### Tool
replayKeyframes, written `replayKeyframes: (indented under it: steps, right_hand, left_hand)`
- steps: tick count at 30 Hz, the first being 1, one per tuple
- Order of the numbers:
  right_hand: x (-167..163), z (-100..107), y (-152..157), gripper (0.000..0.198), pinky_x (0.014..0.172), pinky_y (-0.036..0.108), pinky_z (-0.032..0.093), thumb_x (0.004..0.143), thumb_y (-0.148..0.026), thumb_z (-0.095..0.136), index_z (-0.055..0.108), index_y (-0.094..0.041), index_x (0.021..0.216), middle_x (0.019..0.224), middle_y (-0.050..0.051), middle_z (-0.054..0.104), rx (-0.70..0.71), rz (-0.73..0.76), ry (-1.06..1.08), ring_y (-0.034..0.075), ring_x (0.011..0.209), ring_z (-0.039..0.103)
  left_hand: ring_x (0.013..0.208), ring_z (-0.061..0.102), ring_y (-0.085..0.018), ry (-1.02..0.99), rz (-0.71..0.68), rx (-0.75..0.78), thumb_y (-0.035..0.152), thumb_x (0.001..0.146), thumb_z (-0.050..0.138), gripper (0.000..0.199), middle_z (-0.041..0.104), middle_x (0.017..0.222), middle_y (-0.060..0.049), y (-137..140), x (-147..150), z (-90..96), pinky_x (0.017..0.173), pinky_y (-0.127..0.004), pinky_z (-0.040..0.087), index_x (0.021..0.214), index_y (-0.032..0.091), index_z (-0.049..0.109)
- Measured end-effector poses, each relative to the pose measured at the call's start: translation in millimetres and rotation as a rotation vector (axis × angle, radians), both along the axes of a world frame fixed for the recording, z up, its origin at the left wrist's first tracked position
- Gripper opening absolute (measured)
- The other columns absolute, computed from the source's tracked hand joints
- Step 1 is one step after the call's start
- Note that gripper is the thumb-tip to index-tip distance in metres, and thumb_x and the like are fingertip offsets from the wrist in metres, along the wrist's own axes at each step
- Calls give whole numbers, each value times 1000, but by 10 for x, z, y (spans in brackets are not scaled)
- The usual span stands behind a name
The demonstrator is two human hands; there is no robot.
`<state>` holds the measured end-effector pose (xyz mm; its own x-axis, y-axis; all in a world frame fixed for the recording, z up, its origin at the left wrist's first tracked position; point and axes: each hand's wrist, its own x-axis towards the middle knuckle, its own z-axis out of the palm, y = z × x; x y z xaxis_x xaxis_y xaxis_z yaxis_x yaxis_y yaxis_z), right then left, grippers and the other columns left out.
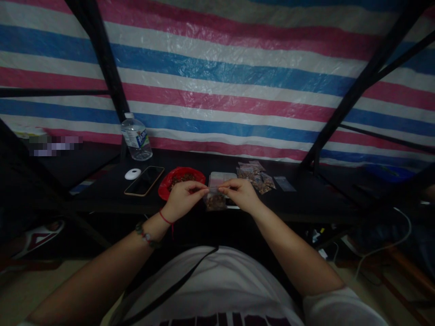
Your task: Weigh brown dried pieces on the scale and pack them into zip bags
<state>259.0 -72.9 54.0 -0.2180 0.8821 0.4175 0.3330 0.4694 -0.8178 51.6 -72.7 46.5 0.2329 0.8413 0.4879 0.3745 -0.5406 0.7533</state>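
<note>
Between my two hands hangs a small clear plastic bag (215, 202) with brownish bits inside. My left hand (185, 195) pinches its top left corner between thumb and finger. At the opposite top corner, my right hand (242, 194) pinches the bag in the same way. Just behind the left hand lies a red plastic bag (164, 188), spread open, holding loose brown pieces (183, 178). A pale, flat device like a small scale (222, 177) sits behind the held bag, partly covered by it and my right hand.
Several filled small bags (256, 174) are piled right of the scale, beside a flat clear bag (284, 184). To the left are a phone (144, 180), a white rounded object (132, 174) and a large plastic bottle (137, 138). Black frame posts (343, 106) and striped sheeting (220, 81) stand around the black table.
</note>
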Motion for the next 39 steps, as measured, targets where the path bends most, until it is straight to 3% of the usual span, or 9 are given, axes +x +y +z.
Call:
replayKeyframes:
  steps: [7,12,15,20,25,27,31,33,39]
  right_hand:
    - [9,5,24,23,56,24,46,64,-39,76,71,-16,65,64,3,69,-76,-76,184,14,58,60]
    - [-28,-39,22,35,67,26,51,70,-40,72,70,-19,98,90,3,71,-155,146,242,16,80,65]
    - [38,-17,52,43,56,22,50,63,-35,78,66,-19,101,87,2,69,-267,222,128,15,73,64]
    - [435,141,228,47,44,18,44,64,-41,77,57,-20,101,73,-2,65,-204,-61,353,12,58,61]
    - [1062,94,510,53,50,21,48,67,-48,73,53,-20,107,83,2,67,-106,-379,477,13,63,62]
    - [1288,-32,596,53,58,25,51,73,-51,67,54,-17,111,95,9,68,-180,-561,286,17,73,65]
    - [1549,-241,677,46,78,31,50,76,-44,67,62,-10,106,108,20,65,-307,-867,-434,28,99,63]
    - [1554,-257,675,37,75,29,49,81,-45,60,66,-11,95,98,17,69,-359,-770,-590,26,93,65]
    - [1194,-195,532,39,47,18,41,82,-52,58,67,-13,82,75,7,70,-625,-81,-679,11,57,60]
  left_hand:
    - [61,64,-17,-58,47,-65,42,69,72,25,72,69,-4,-17,-7,61,60,-27,50,72,18,74]
    - [68,67,-18,-106,113,-130,40,72,69,25,74,74,-4,-32,8,71,66,-27,53,76,16,74]
    - [75,69,-20,-121,121,-131,41,75,66,29,75,82,-6,-18,38,33,72,-29,55,84,15,74]
    - [102,66,-23,-11,15,-46,42,78,62,53,68,115,-12,104,17,-129,91,-35,52,121,12,61]
    - [111,61,-25,291,60,60,36,81,56,43,65,119,-13,222,17,-249,102,-41,44,117,13,62]
    - [113,59,-25,375,45,113,33,81,56,44,64,120,-13,264,81,-255,102,-40,43,119,12,60]
    - [115,56,-25,498,-14,185,24,81,52,44,62,124,-14,438,313,-235,104,-39,41,122,11,58]
    - [116,56,-23,540,-42,181,18,81,47,45,62,125,-12,567,467,-218,105,-37,40,124,12,57]
    - [121,53,-28,610,-68,65,35,75,61,60,58,131,-13,877,878,-176,104,-37,40,130,14,53]
